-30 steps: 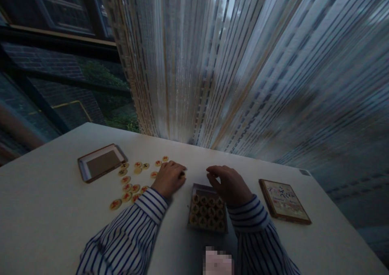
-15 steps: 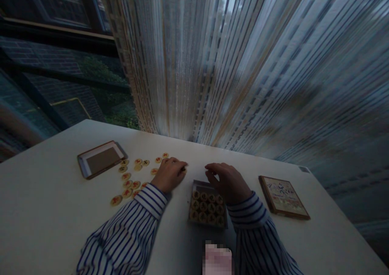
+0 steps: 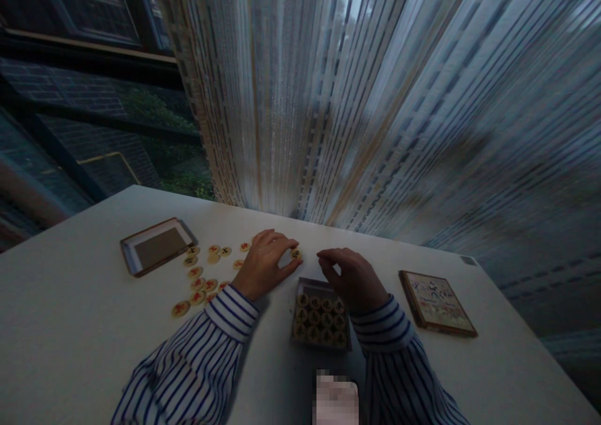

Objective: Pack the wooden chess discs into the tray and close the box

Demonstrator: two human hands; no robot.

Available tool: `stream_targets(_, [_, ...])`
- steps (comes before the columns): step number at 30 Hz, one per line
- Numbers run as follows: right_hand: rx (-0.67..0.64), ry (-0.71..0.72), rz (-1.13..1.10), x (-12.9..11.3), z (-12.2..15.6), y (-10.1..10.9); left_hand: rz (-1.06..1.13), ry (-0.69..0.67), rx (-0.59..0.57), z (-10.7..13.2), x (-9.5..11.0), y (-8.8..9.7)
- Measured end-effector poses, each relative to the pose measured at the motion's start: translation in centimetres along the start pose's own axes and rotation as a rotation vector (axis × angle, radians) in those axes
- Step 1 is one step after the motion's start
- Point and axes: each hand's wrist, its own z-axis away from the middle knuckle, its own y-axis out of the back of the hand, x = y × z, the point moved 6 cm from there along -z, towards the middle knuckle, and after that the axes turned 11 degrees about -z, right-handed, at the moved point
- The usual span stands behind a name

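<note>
Head view, disc (image 3: 295, 255) in left hand (image 3: 263, 265), marking toward camera

Left hand (image 3: 265, 265): nearer the right hand (image 3: 357, 281) now, and spread wider.
Chinese chess piece (image 3: 295, 254): moved along too, its marked face now showing.

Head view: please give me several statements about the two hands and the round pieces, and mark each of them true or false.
1. The left hand pinches a round piece. True.
2. Loose pieces lie to the left of the grey box. True.
3. The grey box is closed. False: it is open, with rows of boxed pieces showing.
4. A printed flat object lies to the right of the right hand. True.
5. The right hand lies on the printed flat object. False: it is curled at the far right corner of the grey box.
</note>
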Motion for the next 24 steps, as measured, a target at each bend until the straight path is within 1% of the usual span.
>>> stream_targets(2, [0.05, 0.013, -0.102, 0.0, 0.0, 0.3, 0.018, -0.017, 0.028, -0.2, 0.6, 0.6])
stream_targets(5, [0.084, 0.001, -0.29, 0.1, 0.0, 0.4, 0.051, -0.033, 0.056, -0.5, 1.5, 1.5])
stream_targets(8, [0.09, -0.016, -0.46, 0.3, 0.0, 0.3, 0.083, -0.045, 0.072, -0.6, 2.2, 2.0])
stream_targets(11, [0.067, -0.03, -0.567, 0.3, 0.0, 0.1, 0.112, -0.061, 0.084, -0.6, 2.7, 2.2])
stream_targets(15, [0.038, -0.041, -0.649, -0.1, 0.0, 0.1, 0.13, -0.069, 0.077, -0.6, 3.0, 2.3])
stream_targets(20, [0.022, -0.048, -0.67, -0.4, 0.0, 0.3, 0.155, -0.081, 0.097, -0.7, 3.3, 2.6])
stream_targets(22, [0.018, -0.041, -0.675, -0.5, 0.0, 0.4, 0.19, -0.058, 0.075, -0.6, 3.2, 2.5])
stream_targets(24, [0.014, -0.032, -0.685, -0.6, 0.0, 0.5, 0.233, -0.023, 0.024, -0.6, 3.0, 2.2])
